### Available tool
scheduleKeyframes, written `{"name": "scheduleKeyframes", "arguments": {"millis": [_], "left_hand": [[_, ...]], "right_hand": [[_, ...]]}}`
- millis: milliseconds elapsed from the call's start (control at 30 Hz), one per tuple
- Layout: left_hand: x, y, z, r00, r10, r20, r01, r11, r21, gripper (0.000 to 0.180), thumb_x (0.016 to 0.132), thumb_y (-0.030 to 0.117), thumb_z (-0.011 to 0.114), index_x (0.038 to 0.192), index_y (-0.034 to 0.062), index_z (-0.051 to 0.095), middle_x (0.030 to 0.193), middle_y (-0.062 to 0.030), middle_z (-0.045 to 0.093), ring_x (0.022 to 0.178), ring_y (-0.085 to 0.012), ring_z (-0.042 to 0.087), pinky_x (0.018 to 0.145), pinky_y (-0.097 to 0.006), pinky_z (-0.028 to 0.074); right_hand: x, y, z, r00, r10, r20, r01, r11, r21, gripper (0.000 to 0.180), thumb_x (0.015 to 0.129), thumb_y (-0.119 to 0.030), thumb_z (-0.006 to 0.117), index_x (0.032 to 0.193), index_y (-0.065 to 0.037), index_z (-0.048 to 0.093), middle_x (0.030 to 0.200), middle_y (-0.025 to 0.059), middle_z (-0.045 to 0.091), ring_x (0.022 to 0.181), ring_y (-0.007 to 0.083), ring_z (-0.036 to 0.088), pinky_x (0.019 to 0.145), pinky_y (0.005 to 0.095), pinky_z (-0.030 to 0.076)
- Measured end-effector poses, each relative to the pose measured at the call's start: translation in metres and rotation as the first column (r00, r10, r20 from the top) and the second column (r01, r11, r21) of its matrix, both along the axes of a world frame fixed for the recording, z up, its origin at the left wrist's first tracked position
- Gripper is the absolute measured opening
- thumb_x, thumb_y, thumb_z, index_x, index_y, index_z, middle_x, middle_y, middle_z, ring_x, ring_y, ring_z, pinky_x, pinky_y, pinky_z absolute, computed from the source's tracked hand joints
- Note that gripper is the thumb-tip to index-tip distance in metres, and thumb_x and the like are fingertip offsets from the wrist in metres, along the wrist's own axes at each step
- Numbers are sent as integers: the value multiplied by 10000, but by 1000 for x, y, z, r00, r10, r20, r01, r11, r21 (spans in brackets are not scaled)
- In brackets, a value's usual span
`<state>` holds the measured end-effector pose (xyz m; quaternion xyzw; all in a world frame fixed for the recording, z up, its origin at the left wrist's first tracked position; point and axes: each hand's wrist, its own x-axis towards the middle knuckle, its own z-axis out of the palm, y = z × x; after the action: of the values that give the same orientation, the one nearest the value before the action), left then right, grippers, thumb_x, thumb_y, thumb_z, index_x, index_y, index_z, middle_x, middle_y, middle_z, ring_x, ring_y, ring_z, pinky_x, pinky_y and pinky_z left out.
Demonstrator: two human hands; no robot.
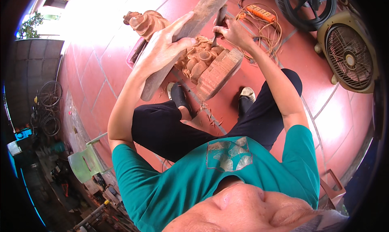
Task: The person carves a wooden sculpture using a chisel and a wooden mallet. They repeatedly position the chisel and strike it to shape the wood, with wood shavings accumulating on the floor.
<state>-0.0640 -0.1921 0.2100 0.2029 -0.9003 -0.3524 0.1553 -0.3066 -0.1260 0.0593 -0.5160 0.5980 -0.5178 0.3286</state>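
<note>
My left hand is closed around a long, flat wooden club, which slants up and to the right across the front of me. The club's far end is beside the top of a chisel. My right hand grips that chisel upright, its tip down on the carved face of a reddish-brown wood carving. Rounded, curling shapes cover the carving, and its near right end is a rough, tool-marked block. My left hand and the club hide part of its left side.
Another carved wooden piece lies beyond my left hand. An orange power strip with tangled cord, a wheel and a box fan are at the right. Wood chips lie between my feet; a green chair stands left.
</note>
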Motion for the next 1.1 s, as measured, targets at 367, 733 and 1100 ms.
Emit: {"name": "scheduleKeyframes", "arguments": {"millis": [367, 733, 1100], "left_hand": [[9, 12, 15, 998, 68, -10, -67, 997, 28, 677, 917, 247, 732, 1532, 141, 468, 1520, -149, 517, 1380, -256, 501, 1145, -404, 386], [1, 13, 19, 996, 61, 69, -54, 994, -98, 648, 937, 246, 728, 1515, 115, 466, 1488, -166, 547, 1313, -296, 584, 1091, -406, 449], [7, -5, -12, 997, 26, 70, -22, 998, -58, 650, 942, 294, 713, 1522, 135, 467, 1449, -161, 585, 1257, -281, 623, 1051, -389, 469]], "right_hand": [[-10, 5, 5, 987, 0, 159, -20, 992, 123, 181, 992, -113, 649, 1119, 3, 593, 987, 67, 691, 924, 153, 692, 789, 307, 584], [4, 7, 8, 989, -25, -148, 23, 1000, -11, 227, 927, -164, 700, 1072, 3, 652, 915, 170, 743, 868, 263, 733, 795, 394, 547], [-8, 5, -1, 983, -154, -98, 158, 987, 37, 233, 947, -169, 686, 1048, 36, 641, 852, 148, 748, 755, 226, 739, 717, 373, 565]]}}
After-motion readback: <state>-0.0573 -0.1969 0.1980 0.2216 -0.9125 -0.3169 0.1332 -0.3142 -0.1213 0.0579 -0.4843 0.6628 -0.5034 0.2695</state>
